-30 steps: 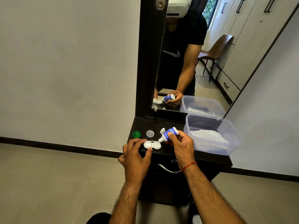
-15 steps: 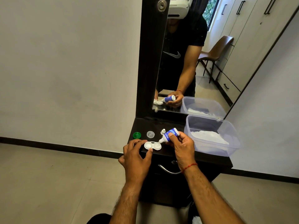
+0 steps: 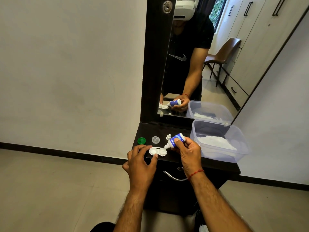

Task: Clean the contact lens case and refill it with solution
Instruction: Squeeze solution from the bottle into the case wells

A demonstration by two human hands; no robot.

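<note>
A white two-well contact lens case (image 3: 157, 151) lies open on the dark dresser top (image 3: 182, 131), near its front edge. My left hand (image 3: 139, 163) steadies the case's left side with thumb and fingertips. My right hand (image 3: 188, 152) grips a small blue-and-white solution bottle (image 3: 175, 140), tilted so that its nozzle points down at the case's right well. A green case lid (image 3: 141, 140) and a clear case lid (image 3: 155, 139) sit behind the case. The bottle's small white cap (image 3: 168, 136) stands beside the bottle.
A clear plastic tub (image 3: 240, 148) with white tissue inside stands on the right of the dresser top. A tall mirror (image 3: 192, 64) rises behind it. A drawer handle (image 3: 173, 177) sits below the front edge. Tiled floor lies on both sides.
Hands, bottle and case keep almost the same pose; the bottle stays tilted with its nozzle over the right well.
</note>
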